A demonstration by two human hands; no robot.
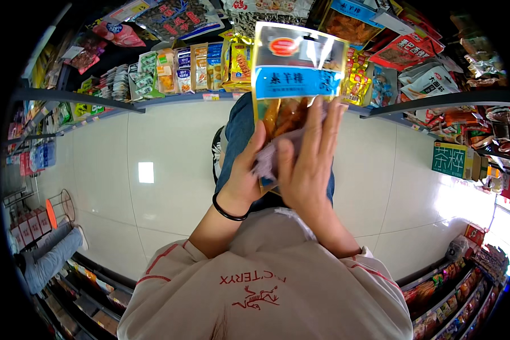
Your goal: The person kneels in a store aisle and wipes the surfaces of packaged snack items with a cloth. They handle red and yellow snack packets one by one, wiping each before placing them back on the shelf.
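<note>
A large snack bag (297, 78) with a clear window, a silvery top and a blue printed band stands upright in front of me. My left hand (248, 170), with a black band at its wrist, holds the bag's lower left part, thumb on the front. A crumpled mauve cloth (276, 155) lies against the bag's lower front. My right hand (310, 157) presses that cloth flat to the bag, its fingers stretched upward. The bag's lower end is mostly hidden by both hands.
Beyond the bag a store shelf (178, 100) holds packed snacks, with hanging bags (408, 51) above. A green carton (450, 159) stands at the right. Low shelves (442, 289) run behind me on both sides. At the far left are a person's legs (55, 255) near a round stool (61, 208).
</note>
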